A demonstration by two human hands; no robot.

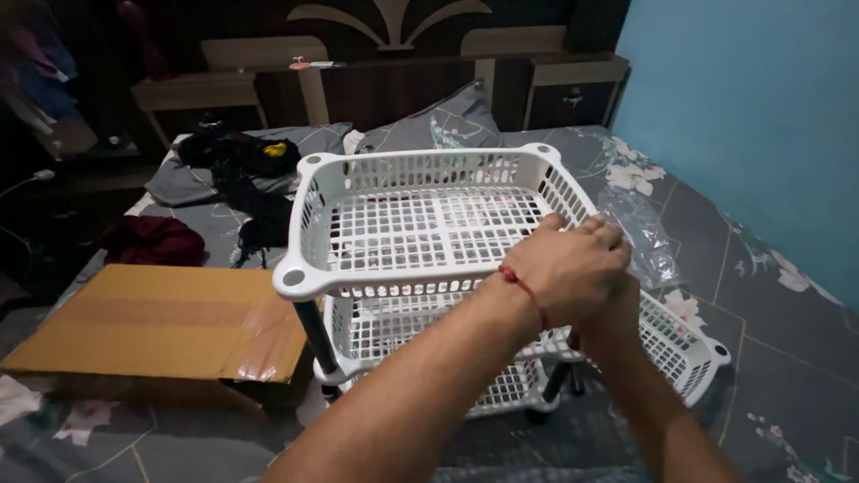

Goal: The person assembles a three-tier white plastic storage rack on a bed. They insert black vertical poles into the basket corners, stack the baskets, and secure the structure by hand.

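Both hands, the left hand (pixel 564 268) over the right hand (pixel 617 313), clamp together on the near right corner of a white rack (pixel 420 224) standing mid-bed (pixel 787 358). A box (pixel 161 322) lies left, clothes (pixel 237 170) and pillow (pixel 452 121) beyond.

Both bare forearms reach forward and converge, the left hand (pixel 568 268), a red thread around its wrist, lying knuckles-up with fingers curled, covering most of the right hand (pixel 617 309), whose fingers cannot be seen.
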